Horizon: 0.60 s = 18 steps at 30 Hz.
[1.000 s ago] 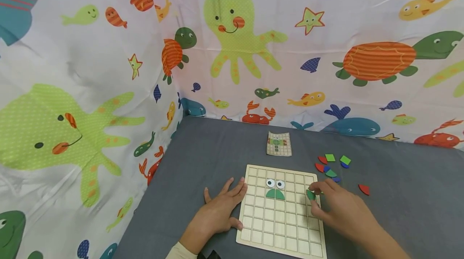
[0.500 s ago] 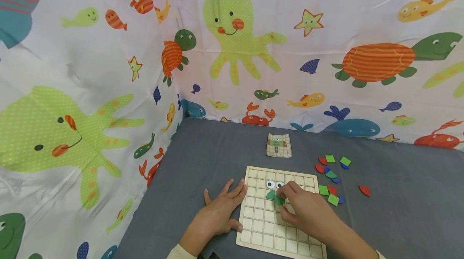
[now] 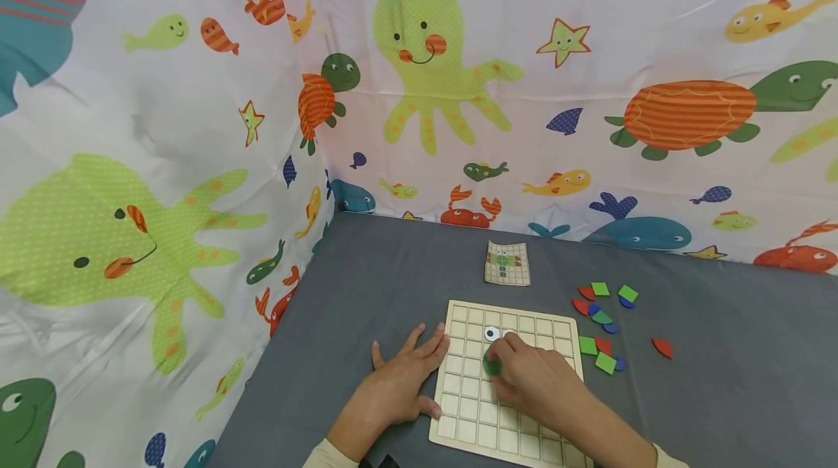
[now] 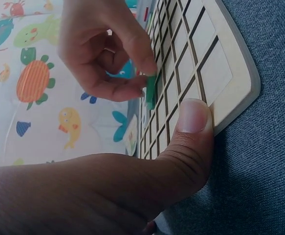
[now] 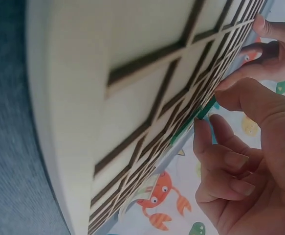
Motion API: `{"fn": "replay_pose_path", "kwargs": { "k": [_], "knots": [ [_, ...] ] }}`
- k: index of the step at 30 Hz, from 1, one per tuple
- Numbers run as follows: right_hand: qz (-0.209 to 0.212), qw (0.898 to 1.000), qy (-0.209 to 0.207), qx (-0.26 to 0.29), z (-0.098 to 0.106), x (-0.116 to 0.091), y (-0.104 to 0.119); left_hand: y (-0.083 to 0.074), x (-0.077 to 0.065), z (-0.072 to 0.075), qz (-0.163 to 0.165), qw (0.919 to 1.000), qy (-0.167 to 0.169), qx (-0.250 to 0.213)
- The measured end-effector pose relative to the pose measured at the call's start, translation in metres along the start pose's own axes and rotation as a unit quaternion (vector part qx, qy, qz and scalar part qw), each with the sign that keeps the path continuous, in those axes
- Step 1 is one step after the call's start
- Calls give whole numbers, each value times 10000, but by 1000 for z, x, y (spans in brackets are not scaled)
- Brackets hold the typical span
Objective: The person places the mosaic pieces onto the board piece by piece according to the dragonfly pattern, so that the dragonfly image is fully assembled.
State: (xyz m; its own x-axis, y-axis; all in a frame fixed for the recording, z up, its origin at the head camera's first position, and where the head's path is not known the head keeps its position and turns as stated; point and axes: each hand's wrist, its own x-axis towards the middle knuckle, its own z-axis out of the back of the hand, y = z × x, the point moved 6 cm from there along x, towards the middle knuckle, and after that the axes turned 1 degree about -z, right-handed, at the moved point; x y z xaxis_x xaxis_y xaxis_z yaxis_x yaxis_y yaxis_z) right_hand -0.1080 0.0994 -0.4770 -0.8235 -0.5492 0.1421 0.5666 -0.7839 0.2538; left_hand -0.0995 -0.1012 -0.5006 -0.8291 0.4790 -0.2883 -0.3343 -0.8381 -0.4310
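Note:
A square wooden grid board (image 3: 471,406) lies on the grey cloth. My left hand (image 3: 395,386) rests spread along its left edge, thumb (image 4: 193,117) on the rim. Over the upper middle of the grid, my right hand (image 3: 543,381) pinches a green quarter-circle tile (image 4: 150,91) between thumb and fingertips, close to the board's surface. Another green tile (image 5: 184,128) lies in the grid beside the pinched one. Above them sits a round eye tile (image 3: 492,333); a second eye tile (image 3: 508,334) is partly hidden by the right hand.
A small pattern card (image 3: 507,275) lies behind the board. Loose tiles lie to the right: green squares (image 3: 605,363), red quarter circles (image 3: 662,348) and blue pieces (image 3: 626,302). A sea-animal curtain (image 3: 419,184) hangs along the back and left.
My right hand has carried the green tile from the board's right edge leftward to the green pieces below the eye tiles. My left hand has stayed at the left edge.

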Motion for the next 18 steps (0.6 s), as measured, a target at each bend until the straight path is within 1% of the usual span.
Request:
{"fn": "replay_pose_path", "kwargs": {
  "k": [4,13,18],
  "knots": [
    [-9,9999,56,-83,-2,0,1,0,0,0,-1,10000,-10,23],
    [-26,9999,83,-84,-1,1,1,-1,0,1,-11,10000,-45,28],
    [-4,10000,76,39,-1,2,3,-1,-1,2,-19,10000,-27,31]
  ]
}}
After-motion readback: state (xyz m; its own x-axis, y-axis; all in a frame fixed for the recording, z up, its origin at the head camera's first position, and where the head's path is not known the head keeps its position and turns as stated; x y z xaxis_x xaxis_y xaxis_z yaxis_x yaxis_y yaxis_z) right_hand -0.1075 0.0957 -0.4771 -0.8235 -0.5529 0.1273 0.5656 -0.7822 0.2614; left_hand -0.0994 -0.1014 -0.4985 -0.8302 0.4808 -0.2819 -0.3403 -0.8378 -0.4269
